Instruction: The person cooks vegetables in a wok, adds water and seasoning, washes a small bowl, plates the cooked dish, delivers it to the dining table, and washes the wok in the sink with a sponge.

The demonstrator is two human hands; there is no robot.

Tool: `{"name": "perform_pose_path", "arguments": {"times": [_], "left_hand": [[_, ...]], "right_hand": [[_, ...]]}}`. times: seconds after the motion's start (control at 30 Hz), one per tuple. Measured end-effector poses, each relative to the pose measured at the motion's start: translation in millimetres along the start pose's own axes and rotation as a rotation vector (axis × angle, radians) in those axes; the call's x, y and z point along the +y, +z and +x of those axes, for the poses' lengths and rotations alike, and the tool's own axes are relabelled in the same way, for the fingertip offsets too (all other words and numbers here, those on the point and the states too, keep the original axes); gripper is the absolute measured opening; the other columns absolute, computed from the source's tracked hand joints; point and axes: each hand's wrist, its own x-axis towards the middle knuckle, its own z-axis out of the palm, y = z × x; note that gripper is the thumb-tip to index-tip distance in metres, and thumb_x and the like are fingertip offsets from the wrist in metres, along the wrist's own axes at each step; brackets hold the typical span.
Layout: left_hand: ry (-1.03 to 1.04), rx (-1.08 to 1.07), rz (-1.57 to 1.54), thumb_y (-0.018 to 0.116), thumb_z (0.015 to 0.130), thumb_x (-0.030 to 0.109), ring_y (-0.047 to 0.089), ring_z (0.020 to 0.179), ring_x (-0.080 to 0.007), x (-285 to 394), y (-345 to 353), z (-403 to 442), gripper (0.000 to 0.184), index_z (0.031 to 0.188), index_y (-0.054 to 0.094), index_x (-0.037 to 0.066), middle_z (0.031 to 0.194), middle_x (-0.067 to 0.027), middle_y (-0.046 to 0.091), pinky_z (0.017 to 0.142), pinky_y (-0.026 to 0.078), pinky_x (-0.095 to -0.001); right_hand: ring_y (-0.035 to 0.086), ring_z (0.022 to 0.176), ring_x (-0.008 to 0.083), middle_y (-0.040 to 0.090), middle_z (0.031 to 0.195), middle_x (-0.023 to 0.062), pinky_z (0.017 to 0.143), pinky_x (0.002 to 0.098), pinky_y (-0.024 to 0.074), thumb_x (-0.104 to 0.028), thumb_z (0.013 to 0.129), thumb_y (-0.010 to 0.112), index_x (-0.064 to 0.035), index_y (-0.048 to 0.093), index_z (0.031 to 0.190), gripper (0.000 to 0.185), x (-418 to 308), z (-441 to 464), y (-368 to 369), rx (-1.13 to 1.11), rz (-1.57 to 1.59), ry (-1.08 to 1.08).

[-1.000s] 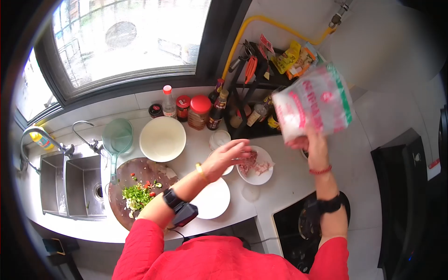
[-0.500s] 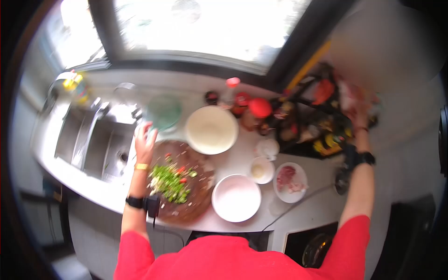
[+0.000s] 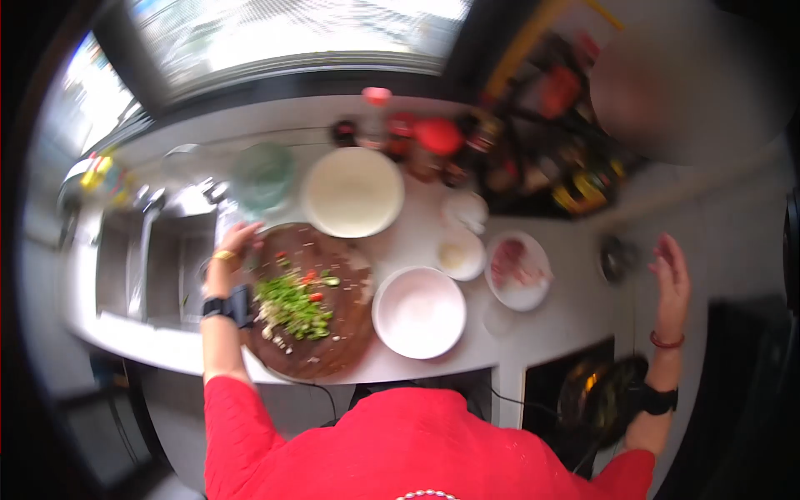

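Note:
At the upper left rim of the round brown cutting board is my left hand. Its slightly blurred fingers reach out towards the board, apart, with nothing visible in them. Chopped green vegetables with small red and white bits lie heaped on the board. My right hand is raised at the far right, fingers stretched upward and holding nothing. Nearest to it is a dark round object by the wall, whose kind I cannot make out. A dark pan sits below, beside my right forearm.
A large cream bowl, a white bowl, a small bowl and a dish of raw meat stand on the counter. Left is a sink. Red-lidded jars and a crowded condiment rack line the back.
My right hand has come away from the rack at the back right, down towards me. My left hand has dipped slightly to the board's edge. The whole view has shifted.

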Motion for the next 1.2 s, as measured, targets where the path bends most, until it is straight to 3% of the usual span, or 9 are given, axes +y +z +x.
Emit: {"name": "perform_pose_path", "arguments": {"times": [0.1, 0.4, 0.5, 0.6, 0.73, 0.93, 0.97, 1.1, 1.2], "left_hand": [[0.031, -0.094, -0.304, 0.055, 0.084, 0.021, 0.039, 0.050, -0.0068, -5.0, -3.8, 9.3, 0.026, 0.106, 0.052, 0.007, 0.060, 0.0049, 0.038, 0.047, 0.034, -0.0216], [0.287, -0.171, -0.316, 0.052, 0.085, 0.019, 0.033, 0.052, -0.0024, 13.9, 35.1, -23.4, 0.036, 0.117, 0.047, 0.001, 0.079, 0.0047, 0.047, 0.045, 0.028, -0.0169], [0.315, -0.237, -0.369, 0.047, 0.088, 0.016, 0.032, 0.052, -0.0023, 22.7, 59.1, -50.6, 0.033, 0.117, 0.046, 0.000, 0.080, 0.0027, 0.046, 0.045, 0.028, -0.0163], [0.345, -0.308, -0.400, 0.046, 0.089, 0.016, 0.031, 0.051, -0.0023, 23.1, 88.1, -76.1, 0.032, 0.116, 0.046, -0.001, 0.079, 0.0024, 0.045, 0.044, 0.028, -0.0165], [0.358, -0.352, -0.349, 0.046, 0.089, 0.016, 0.031, 0.050, -0.0022, 20.7, 133.6, -125.2, 0.031, 0.115, 0.045, -0.001, 0.077, 0.0024, 0.043, 0.044, 0.028, -0.0168], [0.341, -0.492, -0.378, 0.044, 0.089, 0.014, 0.033, 0.051, -0.0028, 3.7, 197.3, -198.3, 0.034, 0.119, 0.043, -0.003, 0.078, 0.0016, 0.043, 0.044, 0.028, -0.0165], [0.348, -0.555, -0.369, 0.044, 0.089, 0.014, 0.033, 0.051, -0.0029, -1.6, 205.0, -206.0, 0.034, 0.119, 0.043, -0.003, 0.078, 0.0014, 0.043, 0.044, 0.029, -0.0165], [0.387, -0.662, -0.320, 0.045, 0.088, 0.014, 0.035, 0.051, -0.0035, -12.1, 243.1, -262.1, 0.032, 0.117, 0.043, -0.002, 0.078, 0.0002, 0.043, 0.044, 0.030, -0.0164], [0.361, -0.714, -0.298, 0.046, 0.088, 0.014, 0.037, 0.049, -0.0043, -14.1, 261.5, -292.7, 0.031, 0.114, 0.044, -0.002, 0.077, -0.0005, 0.044, 0.042, 0.030, -0.0162]], "right_hand": [[0.050, 0.098, 0.0154, 0.052, 0.109, 0.0080, 0.083, 0.0257, 0.0405, -0.006, 0.082, 0.052, 0.0025, 0.051, 0.112, 0.031, 6.3, -68.6, -37.6, 0.048, -0.158, 0.010], [0.058, 0.081, 0.0219, 0.059, 0.088, 0.0135, 0.071, 0.0288, 0.0445, -0.016, 0.082, 0.056, -0.0009, 0.058, 0.101, 0.024, 62.3, -277.1, -151.5, 0.371, -0.832, 0.499], [0.057, 0.078, 0.0292, 0.058, 0.084, 0.0159, 0.070, 0.0372, 0.0442, -0.031, 0.080, 0.056, -0.0016, 0.058, 0.100, 0.036, 92.8, -367.0, -155.7, 0.382, -0.960, 0.772], [0.056, 0.083, 0.0333, 0.058, 0.093, 0.0186, 0.072, 0.0402, 0.0440, -0.041, 0.075, 0.057, -0.0011, 0.051, 0.111, 0.054, 89.1, -406.3, -133.6, 0.191, -0.803, 1.073], [0.056, 0.088, 0.0359, 0.056, 0.096, 0.0231, 0.077, 0.0419, 0.0442, -0.031, 0.073, 0.062, -0.0034, 0.028, 0.128, 0.071, 100.3, -445.1, -96.9, 0.116, -0.993, 0.867], [0.057, 0.081, 0.0354, 0.055, 0.093, 0.0215, 0.073, 0.0422, 0.0465, -0.019, 0.076, 0.057, -0.0064, 0.020, 0.131, 0.068, 138.8, -493.0, -102.2, 0.101, -0.704, 0.953], [0.058, 0.063, 0.0299, 0.056, 0.085, 0.0187, 0.060, 0.0386, 0.0488, -0.015, 0.077, 0.054, -0.0061, 0.025, 0.129, 0.061, 161.7, -512.0, -101.8, 0.182, -0.626, 0.849], [0.047, 0.040, 0.0124, 0.049, 0.066, 0.0069, 0.036, 0.0266, 0.0380, -0.018, 0.081, 0.054, -0.0037, 0.034, 0.124, 0.050, 117.0, -509.1, -144.5, 0.362, 0.258, 1.006], [0.046, 0.042, 0.0097, 0.048, 0.065, 0.0031, 0.037, 0.0236, 0.0367, -0.016, 0.083, 0.055, -0.0012, 0.036, 0.123, 0.047, 57.1, -526.7, -192.9, 0.280, 0.371, 0.971]]}}
